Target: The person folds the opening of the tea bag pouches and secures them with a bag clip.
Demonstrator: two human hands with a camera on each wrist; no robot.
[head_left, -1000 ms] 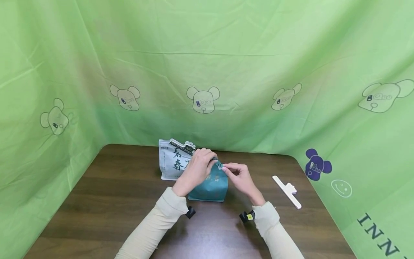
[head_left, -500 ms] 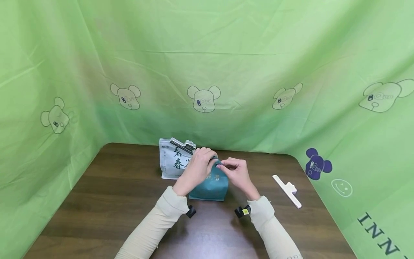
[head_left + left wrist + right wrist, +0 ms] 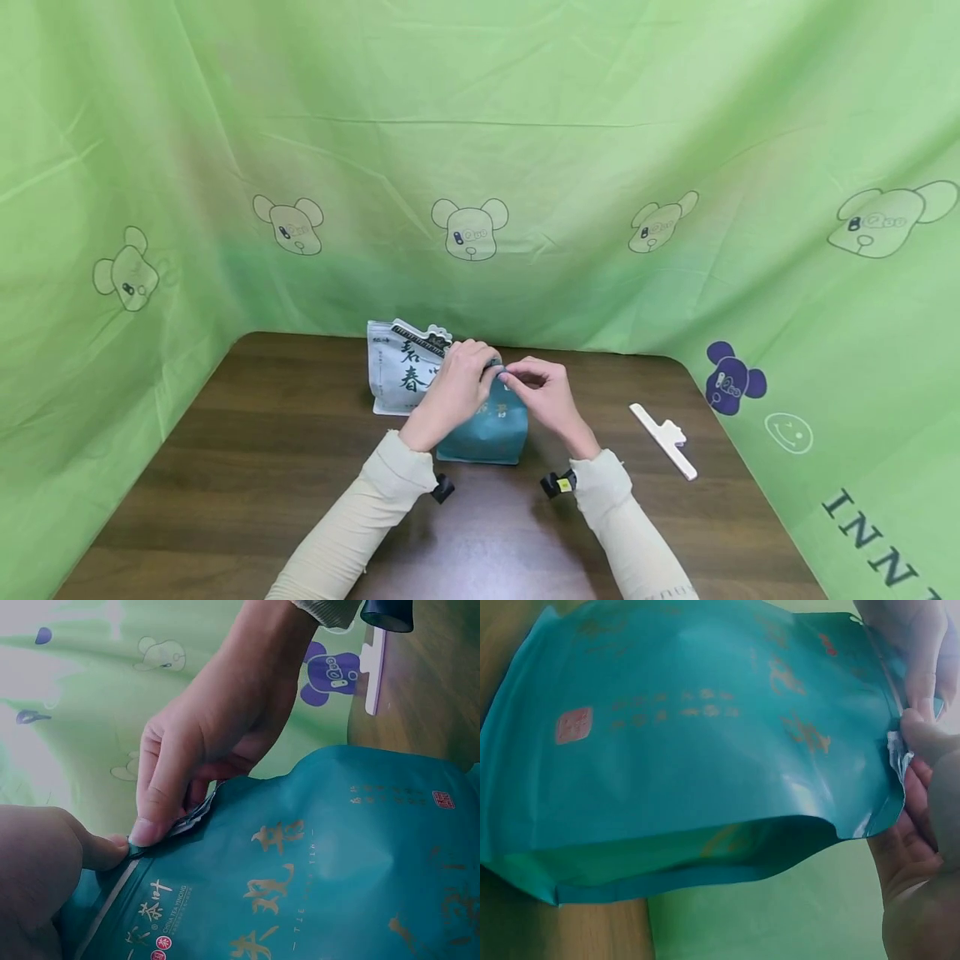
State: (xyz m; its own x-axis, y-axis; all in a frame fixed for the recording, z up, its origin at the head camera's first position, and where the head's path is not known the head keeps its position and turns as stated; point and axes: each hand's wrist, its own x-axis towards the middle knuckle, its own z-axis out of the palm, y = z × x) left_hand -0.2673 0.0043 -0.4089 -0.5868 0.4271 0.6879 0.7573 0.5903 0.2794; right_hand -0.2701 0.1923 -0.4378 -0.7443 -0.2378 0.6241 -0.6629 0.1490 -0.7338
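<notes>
A teal tea bag (image 3: 487, 433) with gold lettering stands upright on the table. My left hand (image 3: 461, 383) grips its top edge from the left. The thumb and fingers of my right hand (image 3: 547, 392) pinch that same edge, right beside the left fingertips. In the left wrist view, the right hand (image 3: 202, 742) pinches the teal bag (image 3: 360, 847) at the end of a pale seal line, near a crumpled silvery edge; the left hand (image 3: 45, 877) presses close by. The right wrist view shows the silvery crumpled edge (image 3: 898, 750) beside the right thumb.
A pale blue-white tea bag (image 3: 393, 375), with a white clip (image 3: 423, 337) across its top, stands behind and left of the teal bag. Another white clip (image 3: 666, 440) lies on the wooden table (image 3: 285, 467) at the right. Green cloth (image 3: 465, 150) surrounds the table's back and sides.
My right hand has slid left along the teal bag's top edge, closing up to the left fingertips. The top corner it held out to the right has folded in. My left hand stays in place.
</notes>
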